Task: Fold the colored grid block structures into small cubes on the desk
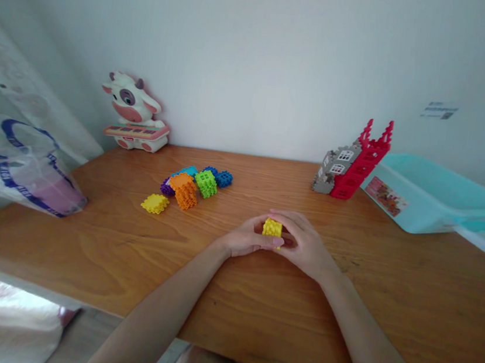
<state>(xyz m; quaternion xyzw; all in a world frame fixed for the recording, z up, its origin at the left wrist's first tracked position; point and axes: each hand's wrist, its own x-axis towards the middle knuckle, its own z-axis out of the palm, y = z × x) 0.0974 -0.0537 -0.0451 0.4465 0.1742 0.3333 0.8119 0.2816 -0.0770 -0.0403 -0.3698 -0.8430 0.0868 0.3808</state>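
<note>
Both hands meet around yellow interlocking building blocks (272,228) just above the wooden table. My left hand (248,238) grips them from the left, its thumb laid across the near side. From the right, my right hand (301,242) curls its fingers over the top and far side. The fingers hide part of the yellow piece, so I cannot tell how many blocks are in it. To the left lies a loose yellow block (155,203). Beside it are stacked orange blocks (183,189), a green block (206,183) and blue blocks (224,178).
A grey and red block castle (353,165) stands at the back right, beside a turquoise bin (426,198). At the back left sits a cow toy keyboard (137,118). A plastic bag with a drink cup (53,188) is at the left edge. The wooden table (97,246) ends near my lap.
</note>
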